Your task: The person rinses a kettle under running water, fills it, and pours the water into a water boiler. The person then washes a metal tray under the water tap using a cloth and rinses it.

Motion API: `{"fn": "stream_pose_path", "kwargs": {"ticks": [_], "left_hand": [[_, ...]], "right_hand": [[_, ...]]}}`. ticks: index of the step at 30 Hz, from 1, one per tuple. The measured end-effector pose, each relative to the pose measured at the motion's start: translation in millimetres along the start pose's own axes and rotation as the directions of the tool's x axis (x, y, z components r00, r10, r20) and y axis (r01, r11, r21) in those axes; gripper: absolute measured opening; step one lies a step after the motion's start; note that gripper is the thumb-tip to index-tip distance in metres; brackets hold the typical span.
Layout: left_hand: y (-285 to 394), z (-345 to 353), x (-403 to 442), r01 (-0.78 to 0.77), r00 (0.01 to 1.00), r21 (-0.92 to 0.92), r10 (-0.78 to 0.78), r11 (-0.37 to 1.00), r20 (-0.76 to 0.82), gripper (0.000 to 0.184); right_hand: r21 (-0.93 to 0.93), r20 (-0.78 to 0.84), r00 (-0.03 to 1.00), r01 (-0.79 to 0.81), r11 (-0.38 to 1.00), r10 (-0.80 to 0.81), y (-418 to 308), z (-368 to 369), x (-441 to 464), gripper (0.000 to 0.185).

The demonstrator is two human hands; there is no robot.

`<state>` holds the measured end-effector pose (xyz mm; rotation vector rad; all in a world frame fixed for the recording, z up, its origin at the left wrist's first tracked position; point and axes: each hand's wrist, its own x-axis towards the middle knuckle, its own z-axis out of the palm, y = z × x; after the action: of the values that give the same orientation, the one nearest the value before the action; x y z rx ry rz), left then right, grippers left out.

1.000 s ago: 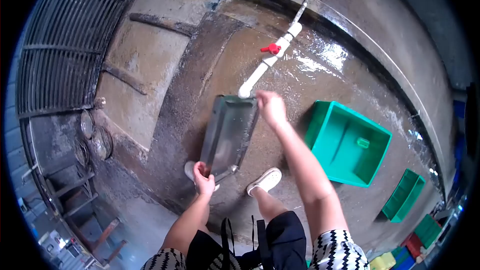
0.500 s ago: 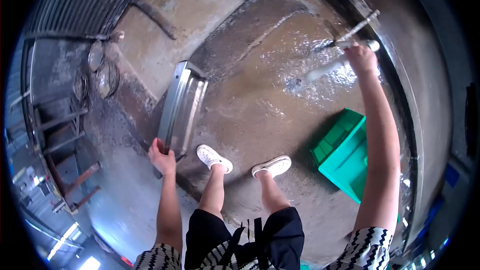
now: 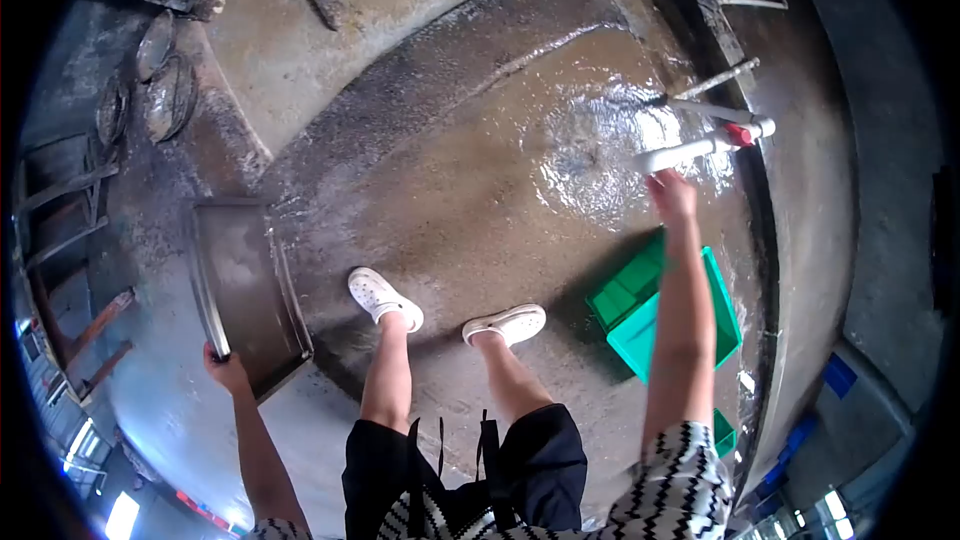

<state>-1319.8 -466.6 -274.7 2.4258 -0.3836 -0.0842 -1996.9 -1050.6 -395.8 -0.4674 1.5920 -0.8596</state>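
Observation:
A shallow rectangular metal tray point(image 3: 240, 285) is at the left, its broad face turned up toward me. My left hand point(image 3: 228, 368) is closed on the tray's near left corner. On the right, a white pipe point(image 3: 690, 152) with a red valve handle point(image 3: 740, 134) sticks out low over the wet floor. My right hand point(image 3: 674, 196) is just below the pipe's free end, apart from the valve, with loosely bent fingers and nothing visible in them. Whether it touches the pipe cannot be made out.
A green plastic crate point(image 3: 640, 300) stands behind my right forearm, near a raised concrete edge point(image 3: 765, 270). Water shines on the floor point(image 3: 590, 155) under the pipe. Several round metal pans point(image 3: 170, 98) lean at the far left, above a rusty frame point(image 3: 95, 315).
My right hand has left the valve and moved toward me and left, uncovering the red handle. The tray has swung left and turned its face up, with my left hand still on it.

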Motion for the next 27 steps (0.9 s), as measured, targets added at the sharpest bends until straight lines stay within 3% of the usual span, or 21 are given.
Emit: {"fn": "stream_pose_path", "kwargs": {"ticks": [1, 3, 5, 7, 9, 10, 11, 12, 13, 14, 15, 17, 18, 19, 20, 21, 22, 23, 24, 25, 27], "left_hand": [[-11.8, 0.1, 2.3, 0.01, 1.0, -0.027, -0.011, 1.0, -0.019, 0.061], [-15.4, -3.9, 1.1, 0.069, 0.998, 0.036, -0.069, 0.997, 0.009, 0.059], [15.1, -0.4, -6.4, 0.235, 0.966, -0.014, -0.235, 0.972, -0.105, 0.058], [-17.8, -17.5, 8.6, 0.226, 0.971, 0.047, -0.221, 0.973, -0.092, 0.057], [-26.9, -25.1, 11.4, 0.221, 0.973, 0.107, -0.211, 0.969, -0.091, 0.056], [-22.1, -27.1, 11.8, 0.246, 0.966, 0.161, -0.228, 0.956, -0.12, 0.055], [-17.4, -30.7, 12.0, 0.273, 0.958, 0.214, -0.244, 0.938, -0.152, 0.054], [-13.8, -35.3, 13.0, 0.272, 0.958, 0.209, -0.242, 0.939, -0.155, 0.054], [-11.2, -39.6, 14.4, 0.336, 0.935, 0.16, -0.307, 0.928, -0.177, 0.054], [-9.1, -41.6, 15.0, 0.398, 0.907, 0.107, -0.373, 0.911, -0.193, 0.054], [-9.0, -44.7, 16.4, 0.396, 0.908, 0.1, -0.373, 0.913, -0.192, 0.054], [-10.0, -60.7, 22.2, 0.455, 0.885, 0.184, -0.419, 0.871, -0.205, 0.056], [-13.1, -64.7, 23.7, 0.453, 0.88, 0.111, -0.424, 0.885, -0.212, 0.055], [-23.8, -68.1, 23.7, 0.452, 0.873, 0.042, -0.432, 0.891, -0.228, 0.055], [-62.6, -81.5, 37.3, 0.45, 0.884, -0.053, -0.453, 0.892, -0.118, 0.055], [-43.9, -80.3, 27.3, 0.454, 0.887, 0.105, -0.437, 0.885, -0.148, 0.057], [-83.8, -93.5, 34.0, 0.402, 0.911, 0.159, -0.376, 0.902, -0.171, 0.06], [-63.2, -86.8, 23.7, 0.422, 0.897, 0.16, -0.385, 0.892, -0.217, 0.061], [-38.8, -86.3, 17.5, 0.467, 0.882, 0.349, -0.399, 0.812, -0.25, 0.062], [-27.6, -84.6, 12.0, 0.49, 0.858, 0.351, -0.37, 0.798, -0.358, 0.063], [-12.8, -88.3, 0.8, 0.496, 0.837, 0.231, -0.39, 0.837, -0.383, 0.062]], "right_hand": [[0.191, -0.004, 1.0, 0.003, 0.982, -0.003, 15.8, 31.1, 1.5, 0.018], [0.546, 0.173, 0.983, -0.146, 0.825, 0.059, 30.0, 70.0, 5.6, 0.014], [0.608, 0.203, 0.979, -0.118, 0.785, -0.01, 39.2, 79.8, 7.6, 0.008], [0.588, 0.38, 0.914, -0.356, 0.726, 0.14, 36.1, 71.7, 1.1, 0.006], [0.507, 0.218, 0.953, -0.296, 0.81, 0.212, 46.2, 77.7, -6.2, 0.006], [0.341, 0.522, 0.838, -0.374, 0.863, 0.157, 54.0, 52.0, 5.5, 0.005], [0.412, 0.477, 0.879, -0.25, 0.876, 0.027, 49.1, 39.3, 2.0, 0.011], [0.198, 0.264, 0.96, 0.038, 0.979, -0.091, 42.4, 23.8, 3.9, 0.016], [-0.088, 0.077, 0.96, 0.277, 0.957, -0.27, 37.2, 12.9, 4.5, 0.02], [-0.371, -0.132, 0.964, 0.17, 0.913, -0.233, 5.0, 14.1, -12.5, 0.024], [-0.595, -0.338, 0.909, -0.005, 0.803, -0.245, -41.4, 20.6, -38.1, 0.028], [-0.947, 0.067, 0.636, 0.283, 0.152, -0.769, -92.2, 11.6, -60.3, 0.033], [-0.969, 0.22, 0.483, 0.207, -0.134, -0.848, -122.5, 21.1, -70.6, 0.034], [-0.914, 0.402, 0.333, 0.088, -0.396, -0.853, -147.7, 31.8, -77.9, 0.036], [-0.811, 0.54, 0.327, -0.047, -0.584, -0.776, -163.1, 29.7, -71.8, 0.038], [-0.675, 0.711, 0.326, 0.069, -0.734, -0.623, -167.3, 0.6, -28.8, 0.043], [-0.714, 0.505, 0.797, 0.169, -0.68, -0.333, -186.5, 9.3, -30.1, 0.046], [-0.866, 0.3, 0.892, 0.105, -0.489, -0.338, -192.6, 25.0, -31.7, 0.048], [-0.867, 0.368, 0.895, 0.233, -0.44, -0.253, -196.9, 29.7, -36.5, 0.047], [-0.854, 0.496, 0.812, 0.393, -0.34, -0.307, -185.8, 8.1, -8.8, 0.046], [-0.661, 0.611, 0.765, 0.354, -0.662, -0.202, -185.0, 11.0, -3.5, 0.04]]}}
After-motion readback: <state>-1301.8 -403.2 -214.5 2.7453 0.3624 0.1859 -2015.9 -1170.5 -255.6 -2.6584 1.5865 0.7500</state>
